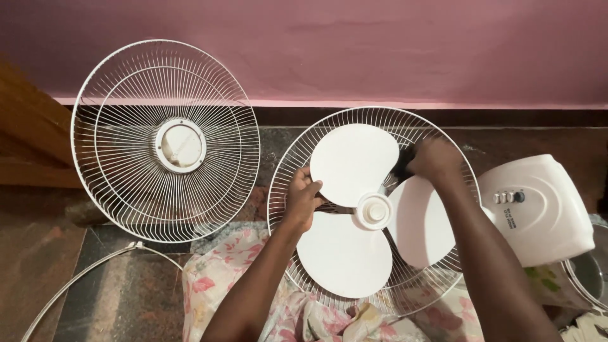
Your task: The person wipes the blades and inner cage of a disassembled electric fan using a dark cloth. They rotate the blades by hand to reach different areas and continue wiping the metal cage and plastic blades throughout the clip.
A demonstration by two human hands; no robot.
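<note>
Left hand (303, 197): clamped on the edge of the top fan blade (353, 163)
Right hand (434, 158): closed on a dark brush (403, 163), against that blade
Blades: inside rear grille (282, 171), on floor
Front grille (166, 140): leaning against pink wall (380, 50)

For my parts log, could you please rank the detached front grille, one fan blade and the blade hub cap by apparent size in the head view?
1. Detached front grille
2. Fan blade
3. Blade hub cap

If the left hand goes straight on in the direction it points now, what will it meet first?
The left hand points right, its fingers already on the edge of the upper white blade. Going on, it would probably meet the white hub cap first, though depth is unclear.
</note>
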